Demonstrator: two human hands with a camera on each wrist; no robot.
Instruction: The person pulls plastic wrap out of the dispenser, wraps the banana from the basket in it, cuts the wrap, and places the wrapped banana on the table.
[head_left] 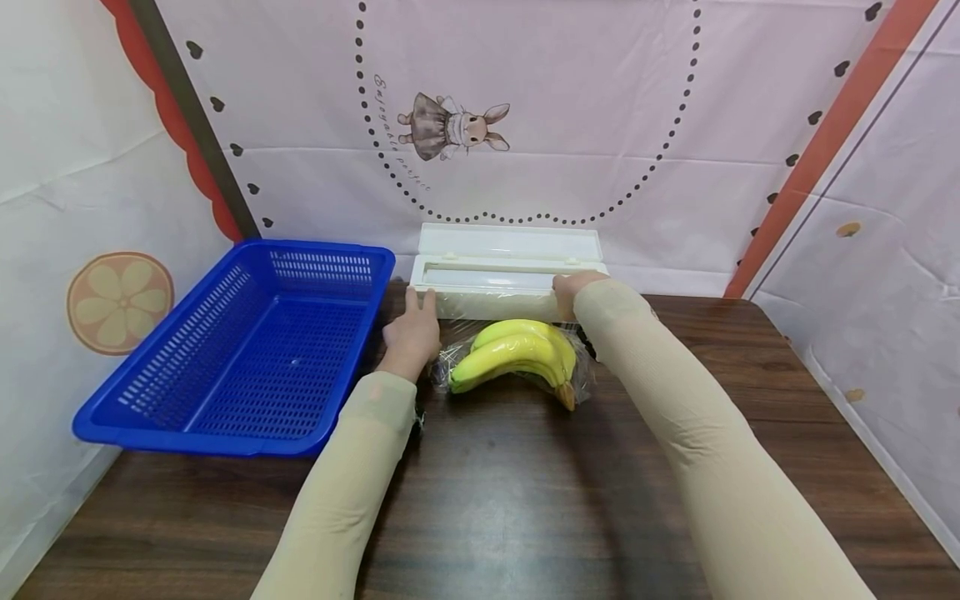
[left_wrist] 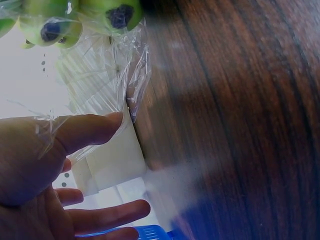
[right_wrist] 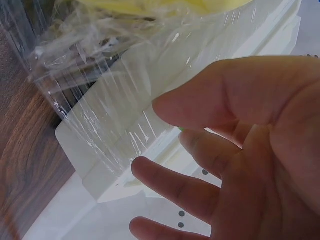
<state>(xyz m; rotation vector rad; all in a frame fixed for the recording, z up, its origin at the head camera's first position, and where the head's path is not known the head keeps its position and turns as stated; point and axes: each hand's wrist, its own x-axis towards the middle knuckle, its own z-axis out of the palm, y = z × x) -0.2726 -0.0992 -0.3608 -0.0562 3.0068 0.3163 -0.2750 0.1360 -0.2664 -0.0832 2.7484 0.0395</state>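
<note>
A bunch of yellow bananas [head_left: 517, 350], green at the tips, lies in clear cling film [left_wrist: 107, 65] on the table. Behind it stands a white cling film box [head_left: 480, 305] with its lid raised; film stretches from its front to the bananas. My left hand [head_left: 412, 333] is at the box's left front corner, two fingers straight and spread, the thumb [left_wrist: 95, 132] against the film. At the right end, my right hand [head_left: 573, 292] pinches at the box's edge. A small green piece [right_wrist: 181, 129] shows between thumb and forefinger; most of it is hidden.
A blue plastic basket [head_left: 225, 443] with slotted walls stands left of my left arm. Behind the box rises a printed cloth [head_left: 585, 108], and more cloth hangs at both sides. Dark wood-grain table [head_left: 510, 500] extends in front of the bananas.
</note>
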